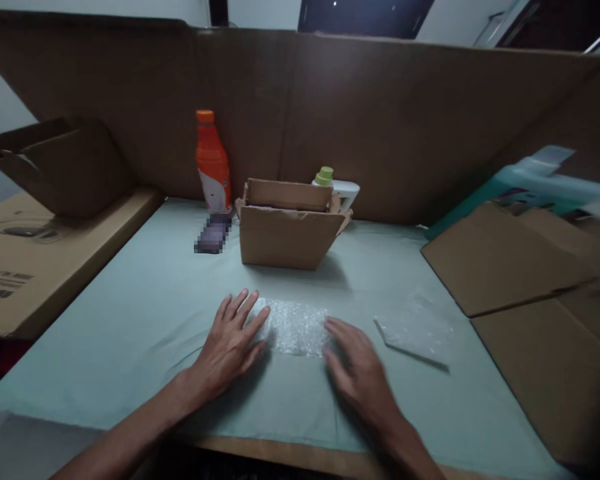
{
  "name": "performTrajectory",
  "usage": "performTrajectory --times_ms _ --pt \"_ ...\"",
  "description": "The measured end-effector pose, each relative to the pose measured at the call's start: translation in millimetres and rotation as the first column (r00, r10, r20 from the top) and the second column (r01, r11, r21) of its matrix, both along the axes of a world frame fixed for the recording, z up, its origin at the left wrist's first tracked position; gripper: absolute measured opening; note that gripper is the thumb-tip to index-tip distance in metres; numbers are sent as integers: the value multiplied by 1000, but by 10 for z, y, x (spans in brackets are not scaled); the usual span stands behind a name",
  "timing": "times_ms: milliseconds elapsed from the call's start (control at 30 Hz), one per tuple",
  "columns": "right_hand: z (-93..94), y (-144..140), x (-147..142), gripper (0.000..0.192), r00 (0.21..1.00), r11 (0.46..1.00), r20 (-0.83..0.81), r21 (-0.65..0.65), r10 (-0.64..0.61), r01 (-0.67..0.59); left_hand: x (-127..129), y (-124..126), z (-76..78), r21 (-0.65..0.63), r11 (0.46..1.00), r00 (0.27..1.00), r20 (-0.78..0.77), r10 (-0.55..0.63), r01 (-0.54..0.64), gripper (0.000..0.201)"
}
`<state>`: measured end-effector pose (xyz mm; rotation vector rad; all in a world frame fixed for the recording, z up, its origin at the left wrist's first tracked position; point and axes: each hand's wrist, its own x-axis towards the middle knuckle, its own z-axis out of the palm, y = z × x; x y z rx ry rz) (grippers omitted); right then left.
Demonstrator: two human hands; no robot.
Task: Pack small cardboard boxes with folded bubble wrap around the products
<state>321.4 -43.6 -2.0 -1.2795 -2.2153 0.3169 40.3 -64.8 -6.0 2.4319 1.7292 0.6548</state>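
Observation:
A rectangular piece of clear bubble wrap (297, 328) lies flat on the pale green cloth, between my two hands. My left hand (235, 340) rests at its left edge, fingers spread and palm down. At the right edge is my right hand (357, 363), slightly blurred, its fingers stretched toward the wrap and the thumb apart. To the right lies another piece of clear plastic wrap (415, 333). Beyond my hands stands a small open cardboard box (285, 237) with its flaps up; its contents are mostly hidden.
An orange bottle (213, 163) stands behind a pixelated dark object (213, 233). A green-capped white bottle (347, 192) is partly behind the small box. Cardboard pieces (505, 260) and a teal jug (530, 183) are at right. Large cardboard boxes (75, 170) sit left; a cardboard wall (370, 120) stands behind.

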Motion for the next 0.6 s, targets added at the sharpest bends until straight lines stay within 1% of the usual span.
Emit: performTrajectory --times_ms 33,67,100,133,167,200,233,300,367,400,467,500,533,567,600 --pt "20 46 -196 38 991 993 67 -10 115 -114 8 -67 -78 -10 1000 999 -39 2 -3 51" --pt "30 94 -374 40 967 976 134 -52 215 -210 -4 -117 -159 -34 999 997 -74 12 -14 51" --pt "30 136 -512 42 935 954 193 -108 297 -280 -36 -151 -241 -57 998 995 -103 21 -27 50" --pt "21 167 -594 44 906 933 234 -155 353 -324 -82 -175 -319 -72 997 992 -126 27 -37 50" --pt "6 180 -612 46 886 920 260 -188 385 -344 -137 -191 -390 -72 997 989 -144 30 -41 51" --pt "-15 172 -565 47 879 917 274 -200 390 -345 -193 -206 -449 -60 998 987 -157 27 -37 52" --pt "-37 144 -461 46 886 926 280 -191 370 -326 -245 -221 -495 -41 999 986 -164 22 -29 54" --pt "-74 46 -127 39 923 964 284 -134 261 -231 -316 -257 -547 -8 1000 986 -165 19 -21 58" --pt "-82 -51 289 28 957 996 278 -26 87 -83 -336 -291 -562 -3 1000 987 -158 16 -16 60" --pt "-73 -77 500 25 962 999 274 39 -9 -2 -332 -301 -563 -9 1000 988 -155 16 -17 61" --pt "-40 -62 889 28 940 975 278 156 -200 161 -315 -300 -561 -30 999 988 -150 21 -26 61" --pt "-23 -19 1059 34 912 950 290 196 -291 241 -308 -291 -557 -43 999 989 -147 23 -30 61" --pt "-9 43 1208 43 874 922 308 213 -376 322 -304 -279 -549 -58 998 990 -141 25 -34 61" --pt "0 118 1331 51 832 895 331 199 -445 400 -305 -267 -535 -72 997 991 -129 26 -35 60" --pt "6 198 1424 56 798 870 350 158 -492 467 -307 -261 -510 -81 996 994 -107 28 -37 60"
